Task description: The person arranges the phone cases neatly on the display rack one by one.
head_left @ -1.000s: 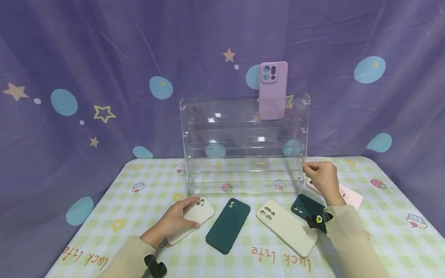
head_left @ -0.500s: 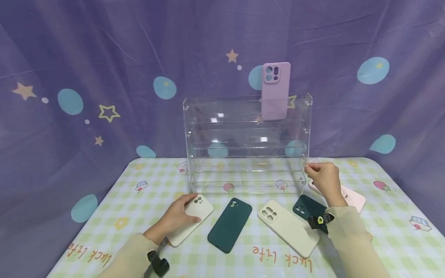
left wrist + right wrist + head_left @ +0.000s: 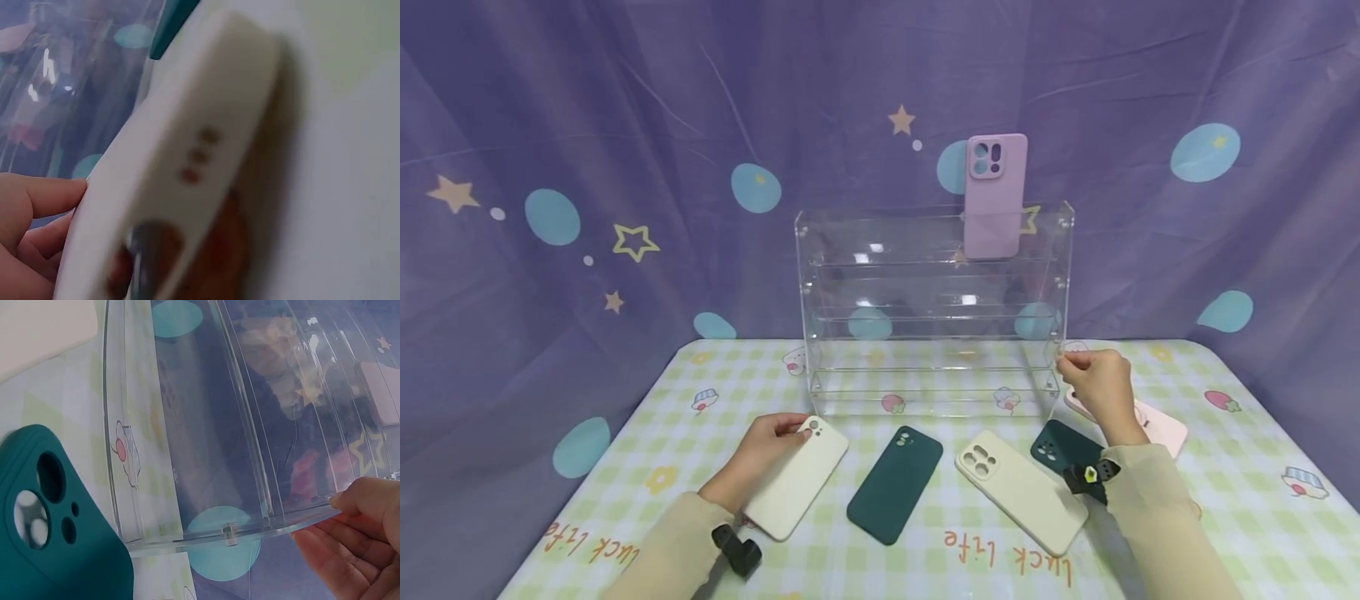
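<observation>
Your left hand [image 3: 756, 457], at seven o'clock from the clear, tiered acrylic rack [image 3: 917, 338], pinches a smooth off-white rectangular phone case [image 3: 801, 487] by its camera end, probably because that edge is easiest to get under. Your right hand [image 3: 1101, 387], at four o'clock, nips the rack's side between thumb and fingers, likely bracing it; the lilac rectangular phone case [image 3: 995, 200] stands at one o'clock, its back facing you.

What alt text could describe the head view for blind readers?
A person's left hand holds a white phone case; the right hand pinches the side of a clear rack, where a lilac case stands. Four more cases lie on the table.
</observation>
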`<state>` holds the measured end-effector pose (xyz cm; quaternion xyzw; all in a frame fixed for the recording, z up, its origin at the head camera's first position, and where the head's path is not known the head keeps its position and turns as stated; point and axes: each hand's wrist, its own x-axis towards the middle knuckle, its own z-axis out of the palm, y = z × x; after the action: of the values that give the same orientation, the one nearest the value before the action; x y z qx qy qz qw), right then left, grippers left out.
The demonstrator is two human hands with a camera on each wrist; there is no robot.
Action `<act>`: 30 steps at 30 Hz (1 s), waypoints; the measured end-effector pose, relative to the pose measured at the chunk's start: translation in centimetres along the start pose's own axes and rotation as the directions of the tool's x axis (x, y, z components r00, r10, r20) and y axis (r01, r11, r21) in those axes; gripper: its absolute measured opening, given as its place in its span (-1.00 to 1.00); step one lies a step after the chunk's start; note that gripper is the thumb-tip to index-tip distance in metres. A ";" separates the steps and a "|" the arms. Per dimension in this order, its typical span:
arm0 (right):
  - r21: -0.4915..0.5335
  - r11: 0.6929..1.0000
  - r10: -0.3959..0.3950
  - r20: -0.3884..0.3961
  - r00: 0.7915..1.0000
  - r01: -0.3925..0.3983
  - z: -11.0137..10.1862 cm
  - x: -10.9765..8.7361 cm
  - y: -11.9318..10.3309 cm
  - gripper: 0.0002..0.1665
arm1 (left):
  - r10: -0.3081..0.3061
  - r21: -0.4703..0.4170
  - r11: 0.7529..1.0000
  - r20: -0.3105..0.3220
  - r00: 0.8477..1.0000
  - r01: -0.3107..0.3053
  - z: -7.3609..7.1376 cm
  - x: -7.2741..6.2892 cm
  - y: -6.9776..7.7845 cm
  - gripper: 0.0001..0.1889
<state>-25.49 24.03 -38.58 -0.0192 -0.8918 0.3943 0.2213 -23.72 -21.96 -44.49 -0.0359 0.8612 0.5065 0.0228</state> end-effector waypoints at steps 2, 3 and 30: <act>0.001 1.000 -0.002 -0.002 1.000 0.002 0.0 0.0 0.0 -0.76 | -0.004 0.008 1.000 0.005 1.000 0.004 -0.4 -0.1 0.4 -0.70; 0.001 1.000 -0.003 -0.002 1.000 0.003 0.0 0.0 0.0 -0.76 | -0.005 0.009 1.000 0.009 1.000 0.005 -0.5 -0.2 0.6 -0.71; 0.002 1.000 0.006 0.027 1.000 -0.006 -0.3 0.1 -0.1 -0.75 | 0.118 -0.290 0.953 0.091 0.989 -0.087 -5.5 -0.5 10.2 -0.53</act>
<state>-25.43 24.18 -38.31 -0.0162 -0.8941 0.3962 0.2080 -24.15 -21.78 -32.91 0.0334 0.7776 0.6268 0.0372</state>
